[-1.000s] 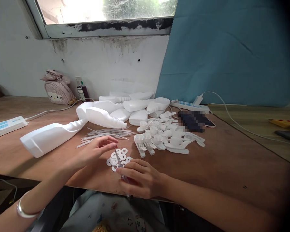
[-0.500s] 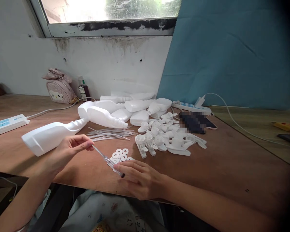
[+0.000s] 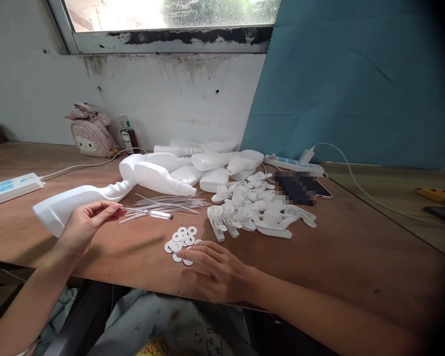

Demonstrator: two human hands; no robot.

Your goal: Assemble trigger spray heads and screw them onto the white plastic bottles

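Clear plastic formed the handle of the slim screwdriver (image 3: pixel 152 213) that we held in our left hand (image 3: pixel 91 220). Our left thumb and fingertips were narrowed to a pinch on the far end of its metal shaft, so the handle pointed away to the right, in front of the thin white tubes (image 3: pixel 178 202). We could not tell whether it touched any of them.

Our right hand (image 3: pixel 217 272) was low at the near edge of the table (image 3: pixel 337 257), its fingers curled and close together. The forefinger reached over the small heap of flat white rings (image 3: pixel 177 244), covering part of it; we could not tell whether the fingertips pressed on a ring or held anything beneath, as the thumb side was blurred and partly hidden.

To the right of the tubes we had a jumble of white trigger parts (image 3: pixel 267 218), with a dark, pixelated object (image 3: pixel 294 188) just beside it. Behind the tubes lay the white bottles (image 3: pixel 163 179), piled on their sides, one stretching left behind our left hand. A pink bag (image 3: pixel 91 136) and a small dark bottle (image 3: pixel 128 136) stood near each other by the wall.
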